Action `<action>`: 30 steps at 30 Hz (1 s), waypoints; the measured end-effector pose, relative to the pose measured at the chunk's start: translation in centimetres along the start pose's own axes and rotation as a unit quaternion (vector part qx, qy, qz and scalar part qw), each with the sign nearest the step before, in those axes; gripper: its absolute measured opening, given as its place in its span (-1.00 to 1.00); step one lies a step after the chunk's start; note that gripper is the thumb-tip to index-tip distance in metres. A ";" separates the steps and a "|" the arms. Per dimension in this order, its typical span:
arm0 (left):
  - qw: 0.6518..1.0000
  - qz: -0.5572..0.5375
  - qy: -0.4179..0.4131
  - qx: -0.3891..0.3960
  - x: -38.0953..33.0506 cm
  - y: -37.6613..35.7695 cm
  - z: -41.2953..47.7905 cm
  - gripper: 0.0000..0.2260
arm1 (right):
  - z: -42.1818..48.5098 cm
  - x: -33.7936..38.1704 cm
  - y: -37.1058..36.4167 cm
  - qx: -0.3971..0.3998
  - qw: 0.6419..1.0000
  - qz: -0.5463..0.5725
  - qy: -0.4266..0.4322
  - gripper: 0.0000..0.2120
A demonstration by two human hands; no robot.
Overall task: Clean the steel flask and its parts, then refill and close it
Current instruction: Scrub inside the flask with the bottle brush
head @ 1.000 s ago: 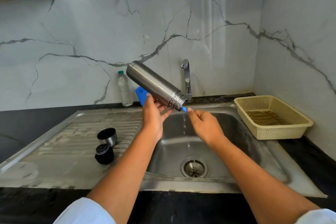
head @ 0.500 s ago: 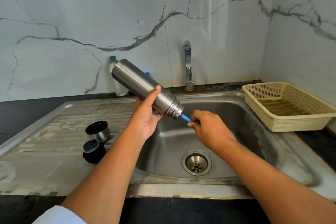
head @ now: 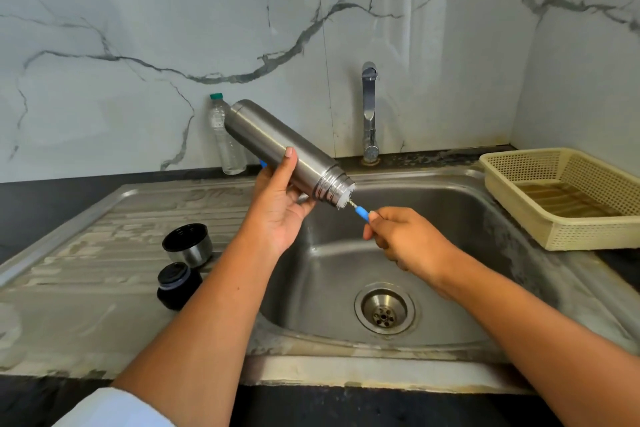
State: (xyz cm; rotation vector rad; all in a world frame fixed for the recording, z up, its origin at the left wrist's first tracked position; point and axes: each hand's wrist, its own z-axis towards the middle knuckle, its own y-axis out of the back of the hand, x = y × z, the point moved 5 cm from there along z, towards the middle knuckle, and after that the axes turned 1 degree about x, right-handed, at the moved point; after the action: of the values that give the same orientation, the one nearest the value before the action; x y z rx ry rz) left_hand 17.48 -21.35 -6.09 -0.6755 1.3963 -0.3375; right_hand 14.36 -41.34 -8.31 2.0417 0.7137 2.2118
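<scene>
sink (head: 450,218) below marble wall (head: 138,10); left hand (head: 277,211) grips flask (head: 270,139), right hand (head: 405,239) pinches brush (head: 362,211)

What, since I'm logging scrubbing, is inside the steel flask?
White bristles show at the mouth of the steel flask, on a wire to the blue handle the right hand pinches. The rest inside is hidden by its wall.

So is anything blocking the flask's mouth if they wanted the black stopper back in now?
Yes. A brush sticks out of the mouth of the flask: its white bristles fill the opening, and the right hand grips its blue handle. The left hand holds the flask tilted over the sink; the black stopper sits on the drainboard.
</scene>
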 end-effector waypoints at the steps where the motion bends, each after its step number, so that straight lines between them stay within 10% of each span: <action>1: 1.000 -0.003 0.001 0.002 0.1 -0.1 -0.1 -0.53 | -0.1 -0.1 -0.3 0.017 0.999 0.034 -0.009 -0.66; 8: 0.998 0.032 0.029 0.035 1.6 -1.3 -1.0 -0.55 | -0.5 0.2 -0.9 0.050 0.991 0.121 -0.022 -0.68; 15: 0.999 0.040 0.035 0.011 1.8 -1.3 -1.4 -0.54 | -0.6 1.3 1.3 -0.057 0.984 -0.151 0.071 -0.69; 26: 0.994 -0.071 0.066 0.041 2.3 -2.2 -2.4 -0.55 | 0.0 5.8 2.6 -0.106 0.761 -0.614 0.178 -0.78; 30: 0.991 -0.130 0.037 0.016 1.1 -1.8 -1.9 -0.39 | 0.1 7.3 1.0 -0.156 0.761 -0.591 0.218 -0.77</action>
State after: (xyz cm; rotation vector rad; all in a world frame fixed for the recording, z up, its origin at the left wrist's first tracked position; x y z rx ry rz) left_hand 16.13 -23.85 -5.92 -0.8277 1.3717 -0.5946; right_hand 13.76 -39.71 -1.16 0.4996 1.1132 1.7193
